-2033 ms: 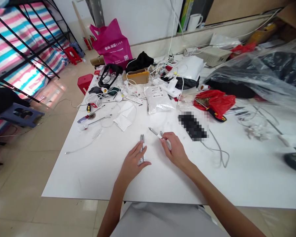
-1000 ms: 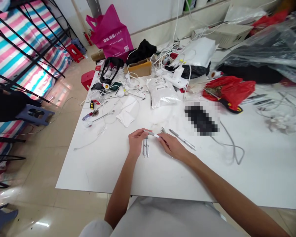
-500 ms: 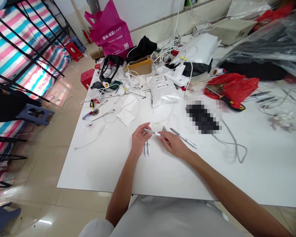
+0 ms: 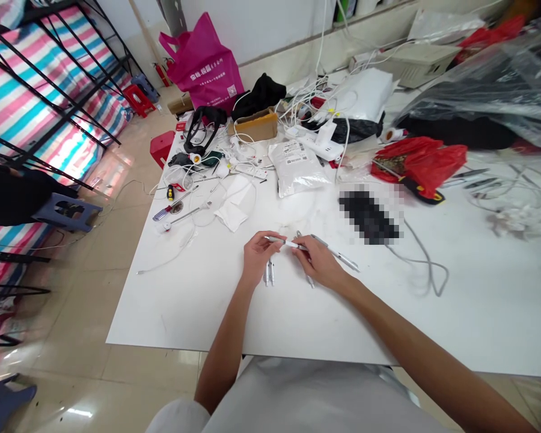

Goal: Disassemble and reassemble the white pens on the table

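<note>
My left hand (image 4: 258,255) is closed, fingertips and thumb pinching one end of a silver-and-white pen (image 4: 291,243). On the pen's other end, the fingers of my right hand (image 4: 322,264) are closed too. The pen lies nearly level between the hands, just above the table; whether its parts are joined I cannot tell. Beside my left hand two silver pens (image 4: 269,275) rest side by side. Another silver pen (image 4: 311,281) is partly hidden under my right hand. Beyond that hand, more silver pens (image 4: 342,258) lie slanted on the tabletop.
The white table (image 4: 184,313) carries a white plastic packet (image 4: 297,168), a folded tissue (image 4: 232,213), screwdrivers (image 4: 171,207) and tangled white cables at the back. A blurred dark object (image 4: 369,216) with a grey cord lies right. Behind stands a magenta bag (image 4: 207,72); a person in black (image 4: 13,192) sits left.
My left fingers have moved right along the pen, closer to my right hand. The pen under my right hand shows more. The view has shifted slightly.
</note>
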`<control>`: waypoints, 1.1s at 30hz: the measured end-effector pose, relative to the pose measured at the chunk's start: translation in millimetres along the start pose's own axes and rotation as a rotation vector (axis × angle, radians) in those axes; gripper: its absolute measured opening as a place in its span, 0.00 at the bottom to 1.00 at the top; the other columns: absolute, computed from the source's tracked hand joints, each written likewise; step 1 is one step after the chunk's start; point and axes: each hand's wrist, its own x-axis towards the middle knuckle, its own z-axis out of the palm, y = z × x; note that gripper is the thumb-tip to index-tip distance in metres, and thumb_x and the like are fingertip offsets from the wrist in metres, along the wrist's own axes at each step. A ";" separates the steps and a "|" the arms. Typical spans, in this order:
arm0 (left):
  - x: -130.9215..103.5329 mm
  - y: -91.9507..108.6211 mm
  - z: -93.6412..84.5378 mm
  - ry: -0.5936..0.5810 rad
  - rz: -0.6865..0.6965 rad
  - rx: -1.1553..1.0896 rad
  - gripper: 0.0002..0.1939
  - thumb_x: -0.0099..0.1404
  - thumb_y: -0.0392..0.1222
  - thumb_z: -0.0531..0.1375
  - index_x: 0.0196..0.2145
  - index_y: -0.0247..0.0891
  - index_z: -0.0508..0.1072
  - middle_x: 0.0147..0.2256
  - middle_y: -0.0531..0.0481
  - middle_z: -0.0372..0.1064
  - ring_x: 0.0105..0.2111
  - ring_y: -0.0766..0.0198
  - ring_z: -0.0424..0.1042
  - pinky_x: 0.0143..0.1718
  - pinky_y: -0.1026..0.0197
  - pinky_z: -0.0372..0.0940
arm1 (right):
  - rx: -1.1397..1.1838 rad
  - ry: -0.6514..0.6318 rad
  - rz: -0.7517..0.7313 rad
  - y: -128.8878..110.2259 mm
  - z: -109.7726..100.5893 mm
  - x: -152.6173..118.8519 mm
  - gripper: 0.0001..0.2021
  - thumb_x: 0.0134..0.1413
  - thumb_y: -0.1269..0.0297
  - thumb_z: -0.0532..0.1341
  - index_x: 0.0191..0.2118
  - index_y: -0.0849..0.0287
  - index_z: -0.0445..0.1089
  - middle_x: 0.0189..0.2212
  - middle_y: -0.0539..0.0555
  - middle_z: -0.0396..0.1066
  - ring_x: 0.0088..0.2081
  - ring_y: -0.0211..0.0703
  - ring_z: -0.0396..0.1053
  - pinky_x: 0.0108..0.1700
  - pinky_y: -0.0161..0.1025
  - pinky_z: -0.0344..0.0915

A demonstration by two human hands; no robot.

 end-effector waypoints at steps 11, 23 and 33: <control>-1.3 -1.2 4.0 0.009 0.008 0.014 0.12 0.61 0.46 0.73 0.37 0.38 0.79 0.42 0.44 0.82 0.39 0.61 0.77 0.42 0.57 0.69 | -0.047 0.028 -0.080 -4.0 -3.6 4.6 0.10 0.75 0.59 0.50 0.52 0.54 0.65 0.38 0.57 0.72 0.36 0.48 0.70 0.39 0.45 0.67; -2.1 -1.5 7.0 0.036 -0.014 -0.013 0.15 0.61 0.49 0.72 0.35 0.37 0.75 0.41 0.42 0.82 0.37 0.62 0.77 0.41 0.58 0.68 | -0.090 0.052 -0.065 -1.2 1.9 0.6 0.11 0.74 0.56 0.53 0.51 0.54 0.67 0.35 0.56 0.75 0.35 0.49 0.71 0.40 0.47 0.68; 7.7 1.4 -7.5 0.157 -0.032 -0.303 0.19 0.62 0.55 0.71 0.40 0.39 0.75 0.34 0.52 0.71 0.33 0.68 0.71 0.40 0.60 0.68 | -0.621 0.461 0.232 14.1 -30.7 14.6 0.38 0.68 0.43 0.55 0.69 0.70 0.56 0.72 0.80 0.43 0.68 0.82 0.48 0.60 0.77 0.52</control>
